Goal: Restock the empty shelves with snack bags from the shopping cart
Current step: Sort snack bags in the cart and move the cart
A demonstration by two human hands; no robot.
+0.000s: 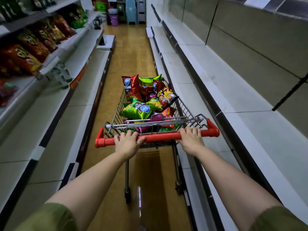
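A wire shopping cart (185, 107) stands in the aisle ahead of me, its basket heaped with several snack bags. A green bag (138, 110) lies on top near me, a red bag (131, 86) stands upright at the far end, and a red-yellow bag (167, 96) leans on the right wall. My left hand (127, 142) grips the cart's red handle (160, 136) left of centre. My right hand (190, 139) grips the same handle further right. Bare white shelves (233, 90) run along the right side.
On the left, upper shelves hold rows of red and orange snack bags (28, 52), with bare white lower shelves (55, 130) beneath. The tan floor (131, 52) runs on to stacked plastic stools and a purple bucket (114, 20) at the aisle's far end.
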